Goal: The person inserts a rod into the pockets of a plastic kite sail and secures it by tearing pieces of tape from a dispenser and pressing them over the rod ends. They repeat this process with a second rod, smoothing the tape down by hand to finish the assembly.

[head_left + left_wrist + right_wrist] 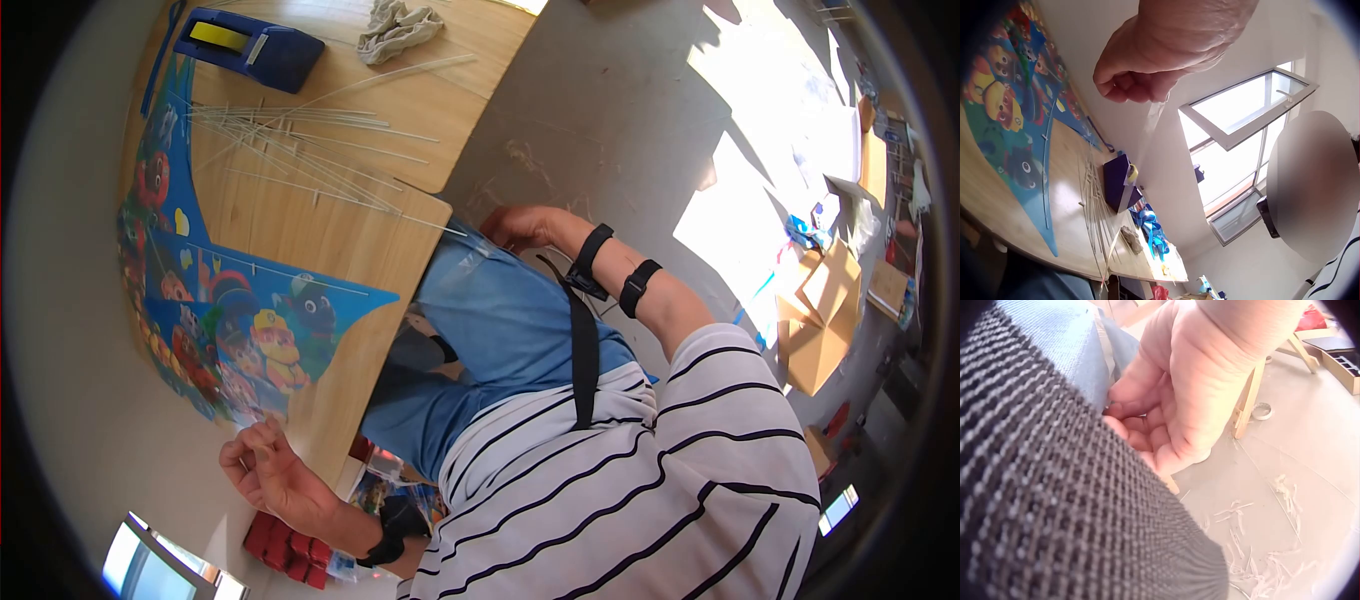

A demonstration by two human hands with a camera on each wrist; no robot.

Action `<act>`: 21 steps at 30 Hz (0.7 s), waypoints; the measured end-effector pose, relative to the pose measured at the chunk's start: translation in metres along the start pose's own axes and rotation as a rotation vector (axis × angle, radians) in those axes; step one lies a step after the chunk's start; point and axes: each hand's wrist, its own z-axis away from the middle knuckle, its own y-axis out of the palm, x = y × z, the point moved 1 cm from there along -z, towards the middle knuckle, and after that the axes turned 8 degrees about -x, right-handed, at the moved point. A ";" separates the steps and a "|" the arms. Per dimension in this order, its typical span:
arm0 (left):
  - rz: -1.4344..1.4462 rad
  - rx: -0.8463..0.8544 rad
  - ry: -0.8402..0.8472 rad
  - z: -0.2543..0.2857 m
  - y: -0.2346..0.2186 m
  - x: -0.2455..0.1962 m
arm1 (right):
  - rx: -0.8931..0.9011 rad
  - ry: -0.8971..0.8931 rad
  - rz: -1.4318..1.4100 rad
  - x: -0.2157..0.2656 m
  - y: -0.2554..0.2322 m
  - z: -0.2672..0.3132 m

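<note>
My left hand (280, 480) is raised beside the printed blue sheet (235, 290), its fingers curled. In the left wrist view, a clear strip (1155, 115) hangs from the pinched fingertips of this hand (1166, 50). Beside the jeans at the knee, my right hand (520, 228) has its fingers curled. The right wrist view shows its thumb and forefinger pinched together by the denim, where a pale clear strip (1105, 340) runs down to the right hand (1179, 394). The strip's far end is hidden.
Thin pale sticks (300, 140) lie spread over the wooden table (400, 250). Near the table's far end are a blue tape dispenser (250, 48) and a crumpled cloth (398, 30). Cardboard boxes (825, 320) stand on the floor; pale shreds (1285, 500) lie there too.
</note>
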 end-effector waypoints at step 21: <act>-0.099 0.498 0.600 -0.005 0.134 -0.076 | -0.424 -0.341 -0.209 0.001 -0.033 0.030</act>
